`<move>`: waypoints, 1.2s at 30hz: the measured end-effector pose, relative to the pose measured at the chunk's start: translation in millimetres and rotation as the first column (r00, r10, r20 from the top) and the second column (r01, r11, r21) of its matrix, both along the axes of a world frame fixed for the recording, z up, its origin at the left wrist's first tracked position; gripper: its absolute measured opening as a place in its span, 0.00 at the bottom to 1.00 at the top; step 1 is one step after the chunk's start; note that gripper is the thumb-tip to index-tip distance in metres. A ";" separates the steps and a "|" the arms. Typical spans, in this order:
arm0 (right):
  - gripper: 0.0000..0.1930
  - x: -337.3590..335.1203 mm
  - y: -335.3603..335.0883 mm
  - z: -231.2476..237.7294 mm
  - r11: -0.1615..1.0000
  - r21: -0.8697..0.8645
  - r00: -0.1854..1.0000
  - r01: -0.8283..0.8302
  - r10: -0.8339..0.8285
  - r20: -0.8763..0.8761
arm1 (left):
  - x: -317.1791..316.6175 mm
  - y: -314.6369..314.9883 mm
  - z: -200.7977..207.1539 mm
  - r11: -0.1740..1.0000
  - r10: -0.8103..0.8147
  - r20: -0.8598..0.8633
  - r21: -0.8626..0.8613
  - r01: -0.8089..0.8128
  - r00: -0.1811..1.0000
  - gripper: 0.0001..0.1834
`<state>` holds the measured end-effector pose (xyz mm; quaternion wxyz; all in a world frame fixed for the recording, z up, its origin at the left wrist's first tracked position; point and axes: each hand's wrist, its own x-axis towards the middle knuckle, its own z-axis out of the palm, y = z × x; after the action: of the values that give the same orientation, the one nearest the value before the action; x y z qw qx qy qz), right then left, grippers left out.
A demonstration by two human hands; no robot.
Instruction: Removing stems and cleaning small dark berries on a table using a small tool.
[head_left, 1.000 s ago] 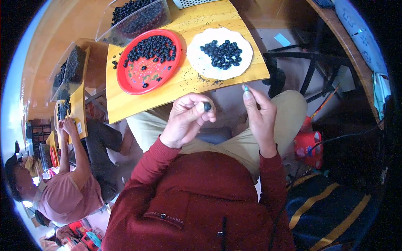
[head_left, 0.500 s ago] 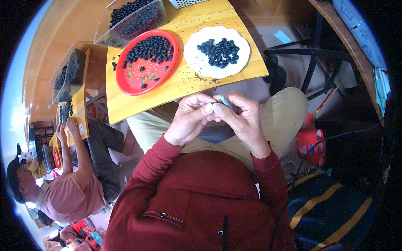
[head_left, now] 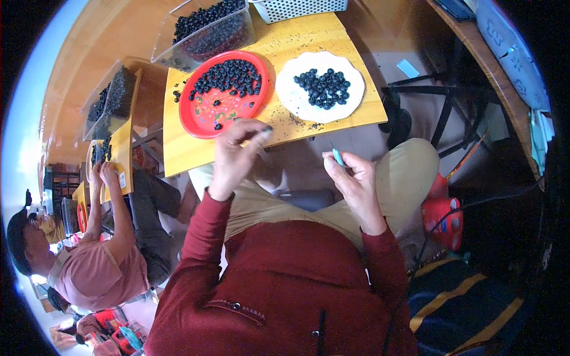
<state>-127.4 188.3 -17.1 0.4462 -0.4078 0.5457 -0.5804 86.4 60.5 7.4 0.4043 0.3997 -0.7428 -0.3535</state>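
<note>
My left hand (head_left: 240, 155) is raised near the red plate's near edge, thumb and fingers pinched on a small dark berry-like ball (head_left: 267, 129). Motion blurs it slightly. Over my right thigh, my right hand (head_left: 355, 178) grips a small teal-handled tool (head_left: 338, 156) whose thin tip points up. The red plate (head_left: 189, 121) carries many dark round balls, mostly at its far side, with a few loose ones nearer me. To its right, a white scalloped plate (head_left: 289, 98) bears a cluster of similar balls.
Dark crumbs dot the wooden table (head_left: 178, 159). At its far side stand a clear bin (head_left: 205, 44) full of dark balls and a white perforated basket (head_left: 300, 7). On the left, a person (head_left: 104, 261) works at another table. A red stool-like object (head_left: 442, 216) stands right.
My hands, together before, are now apart. The left has moved left toward the red plate with a dark ball; the right has shifted right and slightly down with the tool. The view has shifted slightly.
</note>
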 end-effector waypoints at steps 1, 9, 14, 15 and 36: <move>0.11 -0.5 3.1 -2.1 1.000 0.029 1.000 0.004 -0.004 0.008 | 8.5 -13.2 0.2 0.996 0.052 0.057 -0.081 -0.047 0.997 0.06; 0.10 15.1 25.1 -21.1 0.997 0.077 0.995 0.000 -0.008 0.104 | 47.8 -77.2 2.3 0.961 0.216 0.349 -0.239 -0.136 0.912 0.08; 0.09 12.1 46.7 -35.4 0.994 0.073 0.992 0.081 -0.088 0.094 | 49.9 -82.5 -0.1 0.984 0.156 0.363 -0.136 -0.114 0.918 0.08; 0.09 11.4 51.2 -37.8 0.994 0.068 0.990 0.087 -0.094 0.107 | 49.0 -83.0 0.1 0.991 0.127 0.368 -0.089 -0.101 0.921 0.08; 0.09 -0.3 83.6 -40.6 0.972 0.121 0.962 0.201 -0.219 0.160 | -67.9 -61.5 4.5 0.903 -0.141 0.471 -0.300 0.308 0.871 0.10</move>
<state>-127.7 271.9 -57.8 0.4483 -0.2719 0.5747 -0.6284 18.6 -1.1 11.8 0.2493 0.2958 -0.9090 -0.1553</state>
